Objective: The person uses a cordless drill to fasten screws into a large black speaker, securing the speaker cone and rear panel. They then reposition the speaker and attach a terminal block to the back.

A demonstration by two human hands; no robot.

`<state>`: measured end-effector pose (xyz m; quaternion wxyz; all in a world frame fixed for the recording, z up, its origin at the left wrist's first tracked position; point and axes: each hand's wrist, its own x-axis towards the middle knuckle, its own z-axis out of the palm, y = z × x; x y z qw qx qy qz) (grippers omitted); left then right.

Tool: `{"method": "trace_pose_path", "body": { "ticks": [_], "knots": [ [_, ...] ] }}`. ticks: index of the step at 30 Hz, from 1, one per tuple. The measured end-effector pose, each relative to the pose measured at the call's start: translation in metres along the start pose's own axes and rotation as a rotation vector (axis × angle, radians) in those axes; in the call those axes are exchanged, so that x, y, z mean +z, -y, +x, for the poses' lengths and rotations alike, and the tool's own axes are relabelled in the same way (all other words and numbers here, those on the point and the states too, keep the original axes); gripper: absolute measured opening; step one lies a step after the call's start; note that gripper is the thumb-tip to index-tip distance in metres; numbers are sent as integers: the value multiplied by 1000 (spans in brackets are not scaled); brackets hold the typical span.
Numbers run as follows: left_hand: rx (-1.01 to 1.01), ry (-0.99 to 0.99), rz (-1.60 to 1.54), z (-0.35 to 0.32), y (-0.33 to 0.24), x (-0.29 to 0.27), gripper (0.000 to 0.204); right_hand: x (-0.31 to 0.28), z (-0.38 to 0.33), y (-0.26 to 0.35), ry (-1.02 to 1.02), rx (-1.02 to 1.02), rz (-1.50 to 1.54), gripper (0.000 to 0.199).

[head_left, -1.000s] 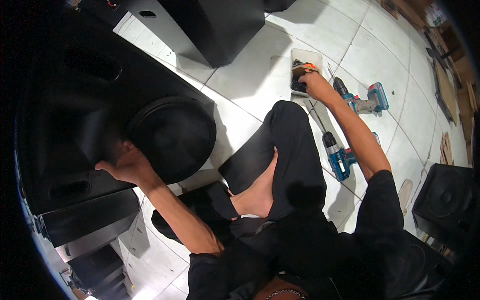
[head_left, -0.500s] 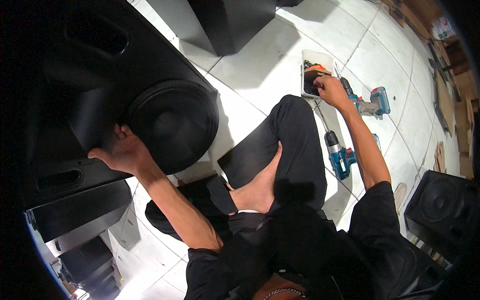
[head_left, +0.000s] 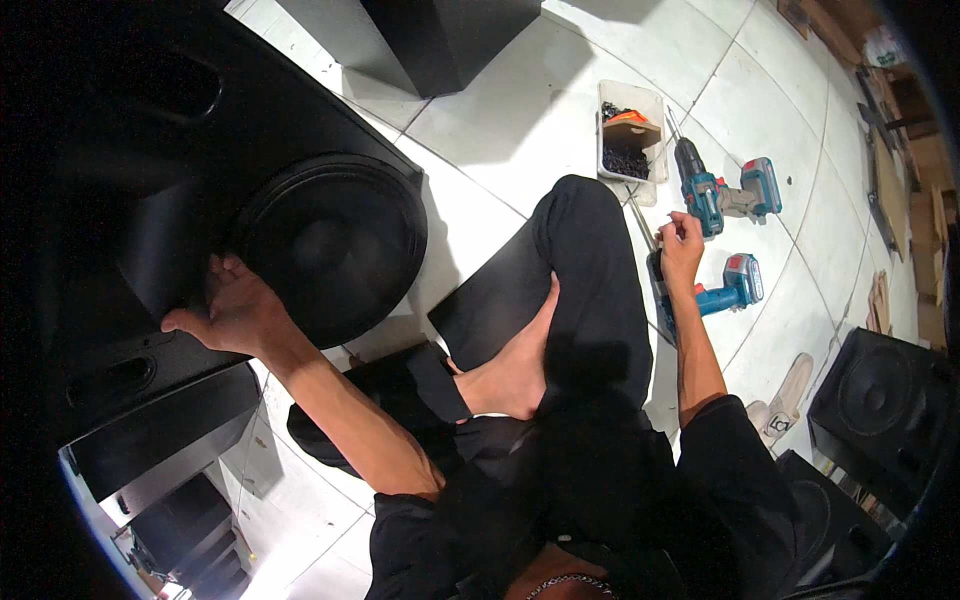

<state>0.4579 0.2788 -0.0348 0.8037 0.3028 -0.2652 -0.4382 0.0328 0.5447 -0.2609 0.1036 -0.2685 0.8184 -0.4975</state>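
Observation:
A large black speaker cabinet (head_left: 90, 235) lies at my left, its round woofer (head_left: 335, 250) facing up. My left hand (head_left: 238, 308) rests against the cabinet beside the woofer, thumb spread and fingers apart, holding nothing. My right hand (head_left: 681, 243) is over the floor with its fingers pinched together; whatever sits between them is too small to make out. Just beyond it stands a white plastic box (head_left: 657, 150) holding small black screws (head_left: 624, 160) and an orange item (head_left: 627, 117). One teal cordless drill (head_left: 704, 200) lies beside the box. A second drill (head_left: 735, 290) is partly behind my right wrist.
My crossed legs (head_left: 590, 270) occupy the middle of the white tiled floor (head_left: 480, 160). Another black cabinet (head_left: 430, 40) stands ahead. Smaller black speakers (head_left: 875, 395) and a pair of shoes (head_left: 785, 405) are at the right. Wooden boards (head_left: 885, 190) lean along the far right.
My right hand has come out of the screw box and back toward me, near the drills, with its fingers pinched. The left hand stays against the cabinet.

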Motion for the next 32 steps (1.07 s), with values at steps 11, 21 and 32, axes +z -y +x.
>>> {"method": "trace_pose_path", "body": {
  "ticks": [11, 21, 32],
  "knots": [
    [15, 43, -87, 6, 2, -7, 108, -37, -72, 2, -18, 28, -243, 17],
    [3, 44, -127, 7, 2, -8, 106, -59, -111, 20, 268, -139, -682, 20],
    [10, 85, -69, 8, 2, -13, 98, -56, -127, 3, -159, 355, -664, 24]
  ]
}}
